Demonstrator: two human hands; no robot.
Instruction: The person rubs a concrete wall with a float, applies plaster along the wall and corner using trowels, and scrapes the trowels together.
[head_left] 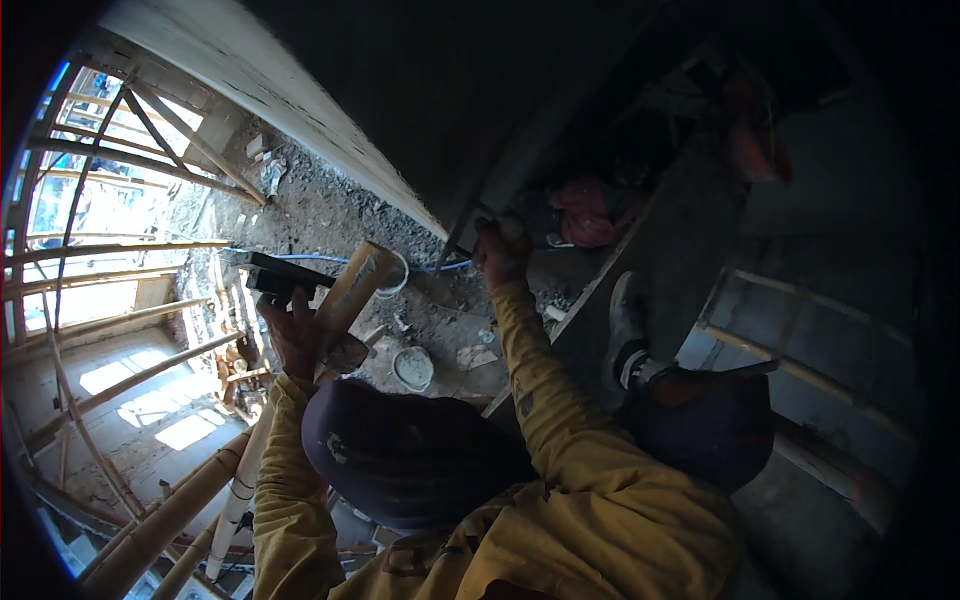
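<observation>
My left hand point(292, 335) is closed around a dark, rectangular flat tool point(285, 272), which sticks out above the fingers. Right beside that hand stands the cut end of a thick bamboo pole point(355, 288). Out in front, my right arm reaches up to the lower edge of a wall point(340, 130). My right hand point(500, 252) is closed there on a tool with a thin dark edge point(462, 228); deep shadow hides its exact kind. A pale round part shows at the knuckles.
Far below, the rubble ground point(320, 205) holds a round bucket point(412, 368) and another pail point(393, 275). A person in a reddish top point(595, 212) is down in the shade. Bamboo scaffold poles point(180, 490) cross at left. My shoe point(628, 315) rests on a sloping surface.
</observation>
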